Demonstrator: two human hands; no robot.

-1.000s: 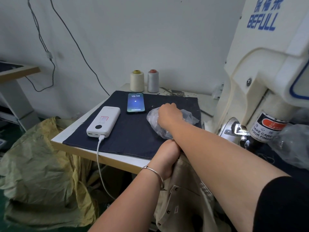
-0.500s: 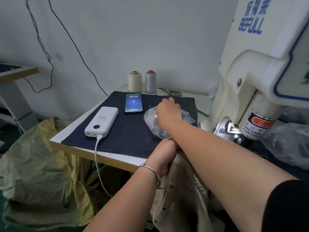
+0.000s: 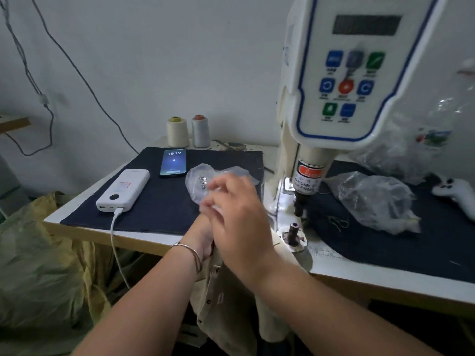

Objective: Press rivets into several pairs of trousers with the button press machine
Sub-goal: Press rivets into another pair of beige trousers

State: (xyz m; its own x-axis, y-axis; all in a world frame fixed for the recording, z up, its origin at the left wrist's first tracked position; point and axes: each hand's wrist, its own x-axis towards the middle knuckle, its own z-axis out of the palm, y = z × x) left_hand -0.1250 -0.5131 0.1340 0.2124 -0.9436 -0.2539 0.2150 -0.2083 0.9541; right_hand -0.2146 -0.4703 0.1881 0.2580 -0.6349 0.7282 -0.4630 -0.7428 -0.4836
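The white button press machine stands at the right, its lower die on the table below the punch. A clear bag of metal rivets lies on the dark cloth. My right hand hovers just in front of that bag, blurred by motion, its fingertips drawn together. I cannot make out anything between them. My left hand, largely hidden behind the right one, grips the beige trousers at the table's front edge. The trousers hang down from there.
A phone and a white power bank with its cable lie left of the bag. Two thread spools stand at the back. Right of the machine lie a crumpled plastic bag and a white handle-shaped object. A yellow-green sack sits below left.
My right hand has pulled back out of the rivet bag toward me. My view has swung right and up, bringing the machine's control panel into sight. The left hand keeps its grip.
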